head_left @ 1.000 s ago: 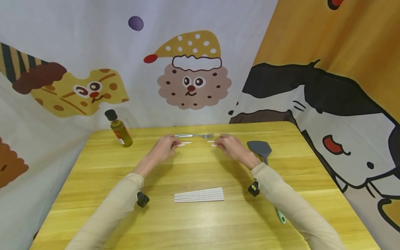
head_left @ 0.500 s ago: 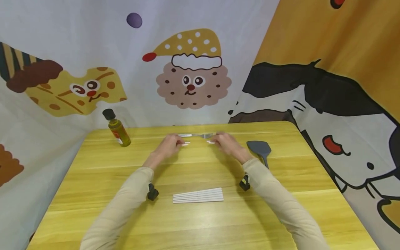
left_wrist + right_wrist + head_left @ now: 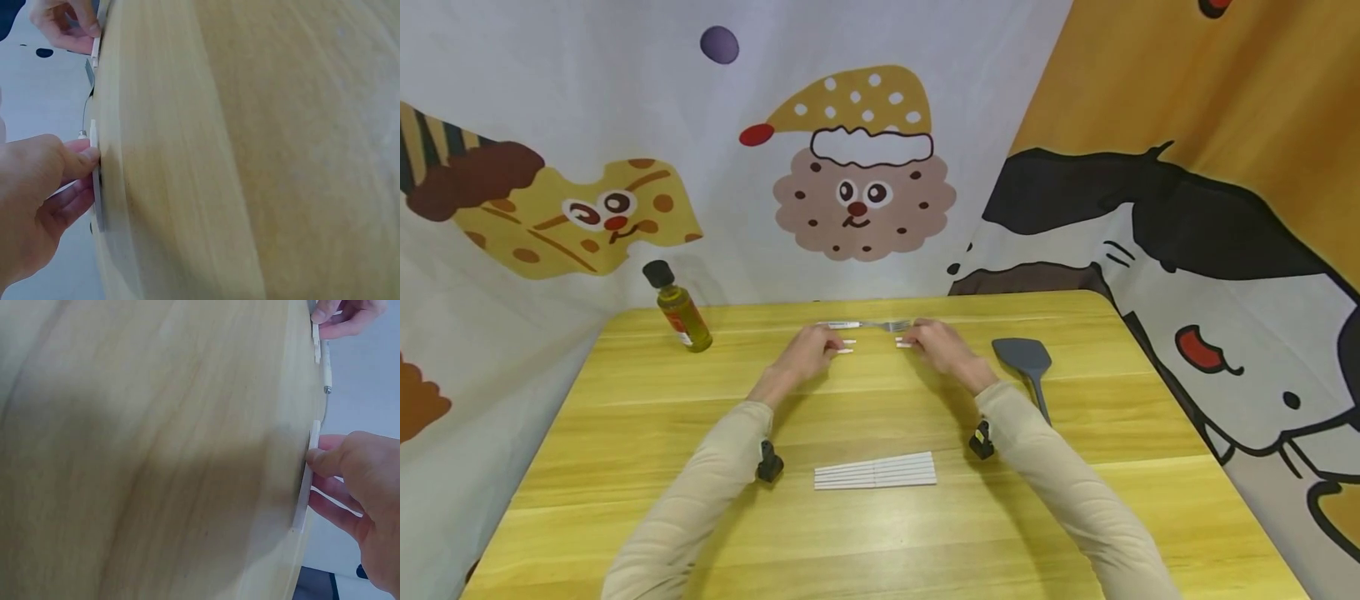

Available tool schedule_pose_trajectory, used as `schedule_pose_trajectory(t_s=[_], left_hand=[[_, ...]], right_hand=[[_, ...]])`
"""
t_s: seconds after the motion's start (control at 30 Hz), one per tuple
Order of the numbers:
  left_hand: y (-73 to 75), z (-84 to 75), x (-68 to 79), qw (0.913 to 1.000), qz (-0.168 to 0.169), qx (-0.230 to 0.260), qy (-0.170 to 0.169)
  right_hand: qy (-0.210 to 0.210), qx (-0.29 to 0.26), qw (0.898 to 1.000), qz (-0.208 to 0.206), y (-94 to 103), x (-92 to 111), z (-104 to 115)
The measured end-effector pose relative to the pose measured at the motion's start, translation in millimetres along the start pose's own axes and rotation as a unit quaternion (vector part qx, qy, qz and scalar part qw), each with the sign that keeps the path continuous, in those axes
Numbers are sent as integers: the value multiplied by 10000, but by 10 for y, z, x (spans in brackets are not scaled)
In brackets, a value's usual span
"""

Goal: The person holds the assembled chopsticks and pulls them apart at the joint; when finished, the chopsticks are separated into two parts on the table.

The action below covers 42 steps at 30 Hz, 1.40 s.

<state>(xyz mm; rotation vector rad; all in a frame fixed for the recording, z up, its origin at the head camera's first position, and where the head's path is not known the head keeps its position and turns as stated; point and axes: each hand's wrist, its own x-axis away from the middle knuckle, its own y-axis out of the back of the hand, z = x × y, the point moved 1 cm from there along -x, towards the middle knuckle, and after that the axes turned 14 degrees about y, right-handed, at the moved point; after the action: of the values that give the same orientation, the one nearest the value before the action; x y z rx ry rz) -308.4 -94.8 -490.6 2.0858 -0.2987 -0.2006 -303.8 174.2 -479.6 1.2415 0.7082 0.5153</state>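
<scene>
Pinching thin white pieces near the far edge of the table (image 3: 587,433), both hands are facing each other across a small gap. The left hand (image 3: 805,352) is gripping one set of sticks (image 3: 98,200) between thumb and curled fingers, and the right hand (image 3: 942,346) is gripping a second set (image 3: 302,506) in the same way. Beyond each hand two pale tips are showing, pointing toward the other side without meeting; the exact count inside each grip is being hidden by the fingers. Just behind the gap, a fork (image 3: 871,325) is lying crosswise, its tines pointing toward the right hand. Between the forearms and nearer the person, a row of white slats (image 3: 876,471) is lying flat, spreading slightly wider at its right end. A spatula (image 3: 1024,355) is lying beside the right arm, while a bottle (image 3: 681,315) is standing well apart at the far left. By my reading, the person is positioning the held pieces in front of the fork, though whether they are touching the wood I cannot tell. The next move is probably calling for a level, matched motion of both hands, with the tips staying lined up and the fork being left undisturbed.
</scene>
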Motion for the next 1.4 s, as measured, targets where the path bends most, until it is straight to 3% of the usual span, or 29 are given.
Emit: schedule_pose_trajectory(t_s=[0.2,1.0,1.23,1.4], left_hand=[[-33,7,-18,9999,-101,-15,-23],[-65,-9,-37,9996,-180,-216,-21],[8,-82,21,9997,-235,-102,-31],[106,-241,162,9987,-210,-236,-410]], right_hand=[[-139,-80,9998,74,-33,-8,-16],[-29,-78,10000,-34,-37,-11,-29],[239,-162,9984,-493,57,14,20],[708,-97,9937,-868,103,50,90]])
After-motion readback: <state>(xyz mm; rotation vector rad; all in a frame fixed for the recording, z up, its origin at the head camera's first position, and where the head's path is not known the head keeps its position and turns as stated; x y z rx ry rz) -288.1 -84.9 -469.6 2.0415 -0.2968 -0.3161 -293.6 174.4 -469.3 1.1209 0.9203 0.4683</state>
